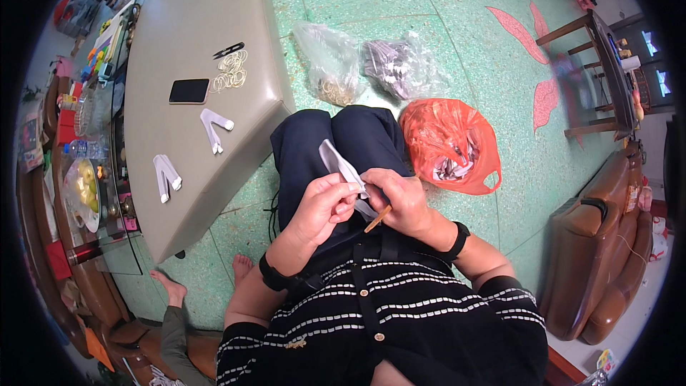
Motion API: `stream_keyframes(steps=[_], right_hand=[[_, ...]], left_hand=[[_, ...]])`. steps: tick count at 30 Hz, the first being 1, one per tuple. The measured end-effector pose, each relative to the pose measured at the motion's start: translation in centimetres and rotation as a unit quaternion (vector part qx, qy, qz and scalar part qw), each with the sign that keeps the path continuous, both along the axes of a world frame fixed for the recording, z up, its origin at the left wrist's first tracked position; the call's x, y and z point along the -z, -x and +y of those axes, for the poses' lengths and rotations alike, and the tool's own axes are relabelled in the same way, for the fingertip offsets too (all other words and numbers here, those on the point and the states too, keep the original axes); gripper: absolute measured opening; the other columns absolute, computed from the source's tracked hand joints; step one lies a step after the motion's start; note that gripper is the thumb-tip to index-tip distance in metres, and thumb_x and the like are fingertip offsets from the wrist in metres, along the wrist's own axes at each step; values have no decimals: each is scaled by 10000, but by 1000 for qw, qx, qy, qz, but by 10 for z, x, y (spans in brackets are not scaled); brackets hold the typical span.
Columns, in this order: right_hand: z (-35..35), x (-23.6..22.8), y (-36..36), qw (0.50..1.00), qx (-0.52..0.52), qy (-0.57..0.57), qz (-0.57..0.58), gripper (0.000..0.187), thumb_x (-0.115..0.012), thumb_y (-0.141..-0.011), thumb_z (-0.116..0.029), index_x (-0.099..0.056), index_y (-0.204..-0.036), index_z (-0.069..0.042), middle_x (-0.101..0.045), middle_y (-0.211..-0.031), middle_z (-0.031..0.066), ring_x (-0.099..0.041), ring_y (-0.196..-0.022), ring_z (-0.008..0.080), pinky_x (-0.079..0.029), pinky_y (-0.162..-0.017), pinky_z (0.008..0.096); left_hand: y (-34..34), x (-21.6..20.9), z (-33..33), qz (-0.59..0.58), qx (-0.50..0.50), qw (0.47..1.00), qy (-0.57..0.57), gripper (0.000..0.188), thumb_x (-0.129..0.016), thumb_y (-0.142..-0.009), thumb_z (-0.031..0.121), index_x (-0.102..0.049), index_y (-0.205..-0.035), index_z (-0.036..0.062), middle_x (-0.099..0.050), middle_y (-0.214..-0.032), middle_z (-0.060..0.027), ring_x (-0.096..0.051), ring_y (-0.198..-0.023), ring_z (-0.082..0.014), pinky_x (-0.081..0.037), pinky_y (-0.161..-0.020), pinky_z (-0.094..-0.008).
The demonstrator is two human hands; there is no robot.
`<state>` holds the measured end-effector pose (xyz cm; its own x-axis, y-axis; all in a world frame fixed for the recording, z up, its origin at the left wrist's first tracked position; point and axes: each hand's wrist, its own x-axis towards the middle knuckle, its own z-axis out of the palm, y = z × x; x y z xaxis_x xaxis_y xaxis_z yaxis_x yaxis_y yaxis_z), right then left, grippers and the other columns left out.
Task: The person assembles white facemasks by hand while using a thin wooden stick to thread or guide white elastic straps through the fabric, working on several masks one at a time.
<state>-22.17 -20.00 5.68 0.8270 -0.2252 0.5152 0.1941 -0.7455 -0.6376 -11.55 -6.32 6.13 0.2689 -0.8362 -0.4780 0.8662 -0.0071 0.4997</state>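
Above my lap, my left hand (323,207) pinches a pale lavender-white fabric strip (339,162), its upper end sticking out beyond my fingers. Close beside it, my right hand (396,201) is closed around a thin brown wooden stick (377,219), which points down toward me. The fingertips of both hands meet near the strip; what lies between them is mostly hidden. On the grey padded bench to the left are two V-shaped folded strips, a farther one (214,131) and a nearer one (166,177).
Also on the bench (243,21) are a black phone (189,91), cream loops (230,71) and small black snips (229,51). Clear bags (329,64) and an open red plastic bag (429,129) stand on the green floor. Another person's bare foot (169,288) shows at lower left.
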Motion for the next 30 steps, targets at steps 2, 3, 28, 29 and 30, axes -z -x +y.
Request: stream_keyframes(steps=[2, 3, 28, 29, 30], right_hand=[[-4, 3, 1, 1000, -19, 24, -2, 315, -633, -621, 40, -561, -925, -4, -605, -849, 103, -590, -532, 230, -472, -461, 306], [-6, 4, 1, 998, -38, 49, -5, 327, -641, -624, 29, -562, -940, -4, -603, -860, 105, -586, -529, 229, -471, -460, 306], [-10, -10, 0, 974, 39, -208, 76, 90, -657, -778, -43, -584, -791, 8, -643, -868, 136, -631, -718, 189, -496, -578, 267], [-11, -12, 0, 974, 39, -208, 77, 90, -657, -778, -43, -584, -791, 8, -643, -868, 136, -631, -718, 189, -496, -578, 267], [-11, -15, 1, 972, 24, -213, 94, 82, -654, -780, -39, -587, -797, 6, -644, -868, 133, -631, -716, 192, -495, -581, 266]], left_hand=[[-2, 2, 1, -1, 10, 1000, -14, 94, -519, -859, 62, -547, -781, 19, -456, -610, 16, -376, -457, -27, -279, -402, -166], [-3, 3, 2, -1, 9, 1000, -14, 94, -519, -859, 62, -547, -781, 19, -456, -610, 16, -376, -457, -27, -279, -402, -166], [-7, -5, 15, -425, -74, 893, -127, 93, -575, -842, 21, -620, -907, -28, -603, -957, -86, -543, -617, -59, -421, -471, -171], [-8, -6, 19, -523, -101, 836, -135, 94, -586, -830, -6, -621, -914, -27, -604, -1005, -97, -546, -623, -52, -423, -469, -166], [-11, -18, 14, -575, -112, 803, -106, 122, -589, -820, -33, -623, -936, -27, -601, -1033, -107, -581, -676, -55, -470, -517, -165]])
